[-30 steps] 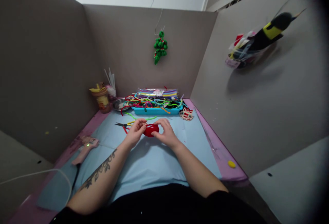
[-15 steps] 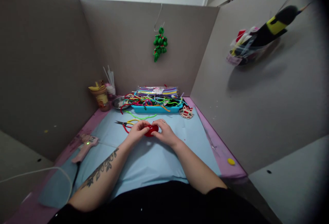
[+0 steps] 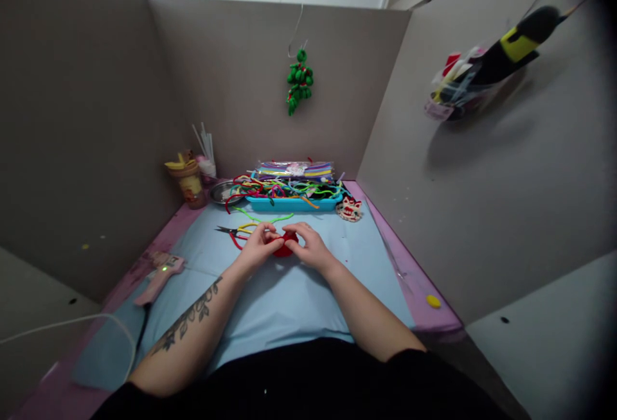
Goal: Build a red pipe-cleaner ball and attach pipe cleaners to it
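Observation:
A small round red fuzzy piece [image 3: 285, 250], which looks like coiled pipe cleaner, is held between both hands above the blue cloth. My left hand [image 3: 258, 248] pinches its left side, fingers curled and thumb on top. On the opposite side, my right hand [image 3: 311, 246] grips it with thumb and fingers; both thumbs nearly meet over the piece. Parts of it are hidden behind the fingers. Just left of my left hand lie scissors [image 3: 234, 232] with yellow and red handles, blades pointing left.
A blue tray [image 3: 294, 204] overflowing with pipe cleaners stands at the back, beside a metal dish [image 3: 222, 194] and a brown cup [image 3: 189, 183]. A pink glue gun [image 3: 161, 277] lies at left. A red-and-cream woven piece [image 3: 349, 209] and yellow disc [image 3: 433, 302] sit at right.
The thumbs have shifted closer together over the red piece, and its visible outline has changed slightly. Both hands stay in nearly the same place.

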Available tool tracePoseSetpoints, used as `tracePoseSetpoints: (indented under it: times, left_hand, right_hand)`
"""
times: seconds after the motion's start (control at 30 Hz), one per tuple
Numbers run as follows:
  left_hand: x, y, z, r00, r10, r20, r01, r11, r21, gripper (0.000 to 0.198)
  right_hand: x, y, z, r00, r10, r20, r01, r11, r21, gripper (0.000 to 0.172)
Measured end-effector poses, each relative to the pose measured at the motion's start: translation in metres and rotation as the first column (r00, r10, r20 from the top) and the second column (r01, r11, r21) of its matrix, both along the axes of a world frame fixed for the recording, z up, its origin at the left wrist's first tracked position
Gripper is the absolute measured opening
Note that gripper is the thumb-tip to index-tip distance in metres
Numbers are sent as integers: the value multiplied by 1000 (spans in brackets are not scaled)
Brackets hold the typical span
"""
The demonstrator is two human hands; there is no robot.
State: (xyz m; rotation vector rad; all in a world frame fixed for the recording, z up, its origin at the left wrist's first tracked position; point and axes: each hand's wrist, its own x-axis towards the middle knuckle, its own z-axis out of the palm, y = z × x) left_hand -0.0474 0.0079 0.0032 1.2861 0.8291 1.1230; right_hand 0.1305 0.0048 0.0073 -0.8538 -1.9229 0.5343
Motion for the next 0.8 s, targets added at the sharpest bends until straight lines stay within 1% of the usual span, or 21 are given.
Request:
tracePoseSetpoints:
  times: [0.1,0.13,0.2,0.33,0.5,0.57,0.63,0.67,0.73,0.8]
  left_hand:
    - [-5,-1,4,989,-75,-129,86,993,77,38]
    - [-7,-2,7,979,-96,-178,115,988,104,36]
    - [-8,-3,11,956,-108,-272,155,975,159,34]
    - [-8,-4,16,930,-34,-366,149,945,291,31]
    - [-10,1,10,869,69,-489,170,888,426,26]
    - [-12,4,9,838,177,-515,147,838,526,26]
    - [-15,5,10,798,318,-512,122,746,654,18]
    - [-16,5,11,774,372,-512,133,695,706,12]
    - [-16,3,13,726,424,-542,209,616,760,6]
    - [-15,0,14,674,458,-580,284,563,776,8]
  right_hand:
    - [2,3,-1,998,-62,0,62,998,-18,11]
    - [3,3,-1,998,-63,26,64,998,-20,7]
    - [4,5,-2,996,-26,87,29,999,-33,5]
    - [4,5,-1,983,68,171,-50,993,-106,6]
    - [2,5,-3,982,91,166,-57,978,-202,11]
    - [0,6,-5,985,55,163,-22,980,-200,12]
    - [-2,7,-6,990,-4,144,34,979,-203,14]
    - [-2,7,-7,992,-30,125,57,974,-218,15]
    - [-3,8,-7,995,-55,78,74,961,-266,15]
    - [-4,8,-7,998,-58,39,67,949,-309,15]
